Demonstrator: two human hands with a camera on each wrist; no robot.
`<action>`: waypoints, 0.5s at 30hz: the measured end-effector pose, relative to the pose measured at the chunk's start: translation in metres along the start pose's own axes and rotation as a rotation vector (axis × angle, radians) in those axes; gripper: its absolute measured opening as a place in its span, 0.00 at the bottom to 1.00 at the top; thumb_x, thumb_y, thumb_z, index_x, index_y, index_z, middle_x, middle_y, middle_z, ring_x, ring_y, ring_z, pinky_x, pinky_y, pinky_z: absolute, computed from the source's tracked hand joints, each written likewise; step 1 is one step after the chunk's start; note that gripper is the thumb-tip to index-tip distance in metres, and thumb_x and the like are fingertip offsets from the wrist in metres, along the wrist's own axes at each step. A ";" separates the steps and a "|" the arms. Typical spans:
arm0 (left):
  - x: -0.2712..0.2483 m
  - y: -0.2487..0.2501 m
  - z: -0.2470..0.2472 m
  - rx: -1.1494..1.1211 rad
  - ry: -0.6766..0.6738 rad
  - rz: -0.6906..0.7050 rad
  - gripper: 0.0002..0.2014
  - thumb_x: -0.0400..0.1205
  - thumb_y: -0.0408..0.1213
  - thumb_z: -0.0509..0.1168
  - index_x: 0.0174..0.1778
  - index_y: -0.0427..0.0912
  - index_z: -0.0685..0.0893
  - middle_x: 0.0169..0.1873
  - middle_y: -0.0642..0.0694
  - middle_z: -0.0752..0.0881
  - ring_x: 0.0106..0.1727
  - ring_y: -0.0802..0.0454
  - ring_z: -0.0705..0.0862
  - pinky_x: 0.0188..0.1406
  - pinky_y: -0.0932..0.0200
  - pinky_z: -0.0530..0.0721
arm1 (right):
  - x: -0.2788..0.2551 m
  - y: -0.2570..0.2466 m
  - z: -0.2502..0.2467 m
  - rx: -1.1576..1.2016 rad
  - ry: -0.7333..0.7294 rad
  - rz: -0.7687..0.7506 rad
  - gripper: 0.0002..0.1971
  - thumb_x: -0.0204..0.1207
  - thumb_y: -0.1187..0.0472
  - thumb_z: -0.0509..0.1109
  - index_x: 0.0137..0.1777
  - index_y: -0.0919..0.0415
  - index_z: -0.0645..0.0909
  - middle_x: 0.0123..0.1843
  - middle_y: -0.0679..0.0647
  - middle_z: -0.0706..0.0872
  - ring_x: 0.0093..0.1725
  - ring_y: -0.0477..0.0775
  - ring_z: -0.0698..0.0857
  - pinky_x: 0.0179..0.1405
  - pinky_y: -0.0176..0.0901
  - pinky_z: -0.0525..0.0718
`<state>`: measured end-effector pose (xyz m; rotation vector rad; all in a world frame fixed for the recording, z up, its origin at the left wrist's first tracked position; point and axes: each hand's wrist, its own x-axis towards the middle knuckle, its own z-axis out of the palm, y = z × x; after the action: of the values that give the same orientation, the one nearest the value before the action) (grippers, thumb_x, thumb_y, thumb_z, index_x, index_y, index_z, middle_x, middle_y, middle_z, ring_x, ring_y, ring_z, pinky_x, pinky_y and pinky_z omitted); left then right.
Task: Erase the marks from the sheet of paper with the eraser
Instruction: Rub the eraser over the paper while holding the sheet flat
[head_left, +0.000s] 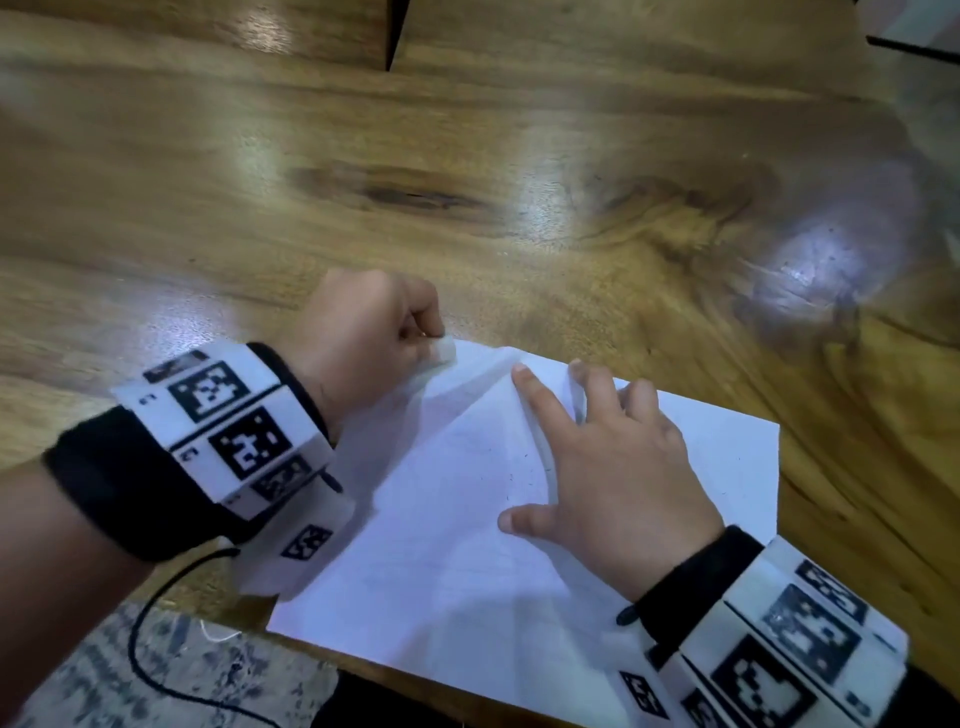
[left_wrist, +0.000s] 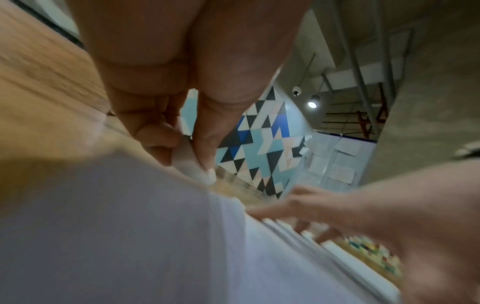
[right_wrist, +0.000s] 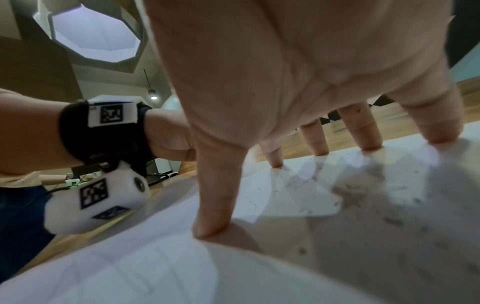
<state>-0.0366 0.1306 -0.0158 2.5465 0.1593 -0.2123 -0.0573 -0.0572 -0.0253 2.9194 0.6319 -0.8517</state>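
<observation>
A white sheet (head_left: 467, 561) is lying on a wooden desk (head_left: 467, 171), filling the lower middle of the head view and reaching the desk's near edge at about 6 o'clock. The left hand (head_left: 363, 332) is curling into a tight grip at the sheet's far left corner, near 11 o'clock of the page, with thumb and fingertips pinching a small white eraser (head_left: 445, 352). In the left wrist view the eraser (left_wrist: 193, 164) is poking out below the fingertips and seems to be touching the paper edge, though blur is making contact hard to confirm. The right hand (head_left: 613, 478) is lying with its grip spread wide, fingers (right_wrist: 366, 131) straight and apart, tips pressing the sheet flat around its centre. Faint grey specks (right_wrist: 389, 220) are dotting the paper under that palm.
</observation>
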 end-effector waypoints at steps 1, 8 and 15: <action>0.004 -0.001 -0.004 -0.004 0.006 -0.007 0.03 0.71 0.35 0.71 0.39 0.41 0.87 0.24 0.53 0.79 0.28 0.57 0.74 0.24 0.86 0.66 | 0.001 0.000 -0.001 -0.008 0.002 -0.005 0.53 0.64 0.30 0.68 0.78 0.36 0.34 0.77 0.50 0.47 0.72 0.60 0.54 0.73 0.58 0.63; -0.002 0.001 -0.005 0.003 -0.014 -0.001 0.02 0.70 0.34 0.72 0.37 0.43 0.86 0.22 0.58 0.76 0.27 0.65 0.72 0.26 0.83 0.68 | 0.015 -0.002 -0.012 -0.040 -0.009 -0.156 0.54 0.59 0.35 0.75 0.77 0.32 0.39 0.72 0.49 0.49 0.66 0.56 0.55 0.65 0.47 0.61; -0.012 -0.002 0.013 0.012 0.016 -0.074 0.04 0.72 0.37 0.71 0.39 0.42 0.85 0.23 0.57 0.75 0.32 0.52 0.75 0.31 0.63 0.67 | 0.024 -0.005 -0.013 -0.119 -0.049 -0.157 0.60 0.54 0.31 0.75 0.76 0.31 0.34 0.72 0.51 0.46 0.67 0.60 0.54 0.62 0.54 0.65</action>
<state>-0.0506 0.1237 -0.0254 2.5576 0.2591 -0.2222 -0.0345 -0.0423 -0.0267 2.7635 0.8854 -0.8640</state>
